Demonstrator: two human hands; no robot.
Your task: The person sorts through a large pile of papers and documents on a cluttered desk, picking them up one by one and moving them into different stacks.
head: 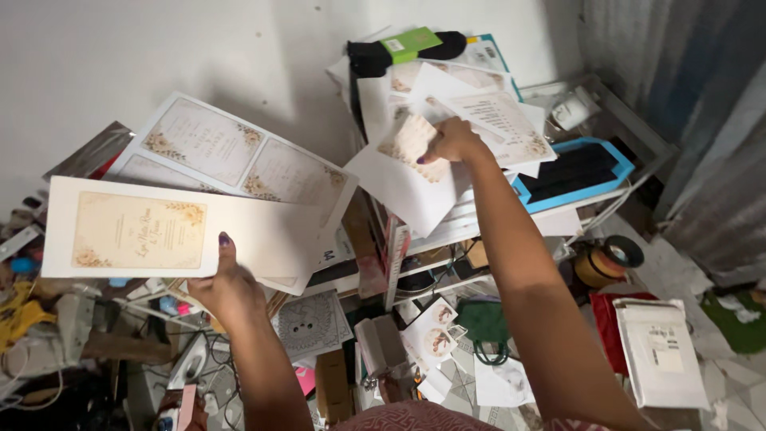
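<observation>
My left hand [227,286] grips the lower edge of a long cream card [159,231] with a floral-bordered printed panel, holding it flat over other printed sheets [239,156]. My right hand [451,142] reaches forward and pinches a sheet [411,179] with an ornate patch, on a pile of printed cards [499,124] stacked atop a shelf. A black item with a green label [407,46] lies at the top of that pile.
A blue-edged black tray [582,172] sits on the white shelf [638,128] at right. Below lie tape rolls [610,259], a grey mailer bag [662,351], a red bag, loose cards [435,335] and cluttered tools at left. A corrugated wall [702,104] stands at right.
</observation>
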